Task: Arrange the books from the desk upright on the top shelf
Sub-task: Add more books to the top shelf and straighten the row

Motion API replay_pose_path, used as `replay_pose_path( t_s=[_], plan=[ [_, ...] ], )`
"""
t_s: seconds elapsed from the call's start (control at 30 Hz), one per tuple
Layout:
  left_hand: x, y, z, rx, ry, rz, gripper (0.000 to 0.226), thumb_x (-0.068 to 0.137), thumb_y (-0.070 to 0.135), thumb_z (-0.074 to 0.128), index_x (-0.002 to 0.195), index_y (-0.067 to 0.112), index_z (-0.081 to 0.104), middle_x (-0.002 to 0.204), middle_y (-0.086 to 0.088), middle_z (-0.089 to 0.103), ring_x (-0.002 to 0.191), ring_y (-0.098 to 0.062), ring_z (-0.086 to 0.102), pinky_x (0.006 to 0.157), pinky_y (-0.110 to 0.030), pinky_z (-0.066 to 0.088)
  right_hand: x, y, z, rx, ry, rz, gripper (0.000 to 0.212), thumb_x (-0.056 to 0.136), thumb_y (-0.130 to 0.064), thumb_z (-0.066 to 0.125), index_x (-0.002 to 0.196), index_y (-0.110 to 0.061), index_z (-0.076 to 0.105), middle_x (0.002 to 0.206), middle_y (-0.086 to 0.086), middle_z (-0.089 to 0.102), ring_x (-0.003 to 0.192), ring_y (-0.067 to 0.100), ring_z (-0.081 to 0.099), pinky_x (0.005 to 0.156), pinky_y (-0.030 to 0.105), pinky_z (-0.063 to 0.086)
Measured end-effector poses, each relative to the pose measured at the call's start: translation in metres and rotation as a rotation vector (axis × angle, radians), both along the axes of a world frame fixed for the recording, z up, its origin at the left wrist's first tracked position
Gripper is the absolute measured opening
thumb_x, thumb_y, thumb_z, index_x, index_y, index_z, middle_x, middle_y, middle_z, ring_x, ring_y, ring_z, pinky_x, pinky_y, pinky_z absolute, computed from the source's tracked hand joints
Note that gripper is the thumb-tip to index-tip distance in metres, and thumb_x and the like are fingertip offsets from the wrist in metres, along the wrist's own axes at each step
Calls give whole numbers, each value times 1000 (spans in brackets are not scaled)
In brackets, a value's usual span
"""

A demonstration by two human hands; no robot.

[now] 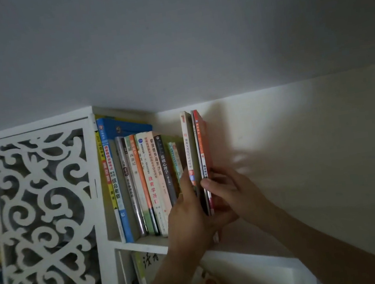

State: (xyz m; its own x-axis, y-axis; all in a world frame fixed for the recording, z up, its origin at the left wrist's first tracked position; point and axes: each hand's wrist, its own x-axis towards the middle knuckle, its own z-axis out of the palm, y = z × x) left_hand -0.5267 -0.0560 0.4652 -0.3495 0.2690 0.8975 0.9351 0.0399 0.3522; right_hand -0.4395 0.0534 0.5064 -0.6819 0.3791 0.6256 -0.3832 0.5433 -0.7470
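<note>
We had both hands up at the top shelf (145, 242): our left hand (189, 216) and right hand (227, 191) were clamped on either side of two upright books (196, 145), fingers curled around them. The shelved row (139, 184) stood just left of our left hand.

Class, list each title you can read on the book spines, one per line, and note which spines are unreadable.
"综合素质": blue spine.
"西游记": pale spine.
"教育学基础": cream spine.
"健康瘦身蔬果沙拉": pink spine.
"基础心理学": black spine.
"高分作文": red book between the hands.
Yellow spine, white book, lower-shelf books: too blurred.
</note>
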Motion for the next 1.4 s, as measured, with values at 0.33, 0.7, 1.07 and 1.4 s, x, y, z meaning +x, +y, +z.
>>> replay_pose_path(
  t_s=[0.33,0.7,1.07,1.4],
  plan=[
    [3,-6,-6,237,176,415,58,105,18,51,159,12,31,140,-9,50,122,-19,48,99,-31,43,-1,17,-20,-225,-140,-17,80,80,-81,52,105,-7,69,104,22,70,94,37,72,85,52,62],
    [-13,-13,-7,94,283,386,67,105,32,50,162,11,21,167,-5,29,156,-13,21,123,-42,31,-8,13,-32,448,62,-352,39,103,-47,46,125,-16,55,123,3,67,104,16,67,84,26,57],
    [-19,-28,7,-12,264,342,56,109,34,20,162,15,22,170,1,20,159,-14,9,125,-50,27,-5,4,-30,614,82,-351,84,79,-74,58,151,-33,43,140,-13,45,123,4,53,102,28,50],
    [37,-10,2,-38,-65,-74,65,93,79,7,154,61,-5,156,22,41,128,-3,57,110,-35,50,0,5,-28,394,23,-138,55,97,-38,66,145,-43,40,127,-22,64,112,-9,62,101,26,54]
  ],
)
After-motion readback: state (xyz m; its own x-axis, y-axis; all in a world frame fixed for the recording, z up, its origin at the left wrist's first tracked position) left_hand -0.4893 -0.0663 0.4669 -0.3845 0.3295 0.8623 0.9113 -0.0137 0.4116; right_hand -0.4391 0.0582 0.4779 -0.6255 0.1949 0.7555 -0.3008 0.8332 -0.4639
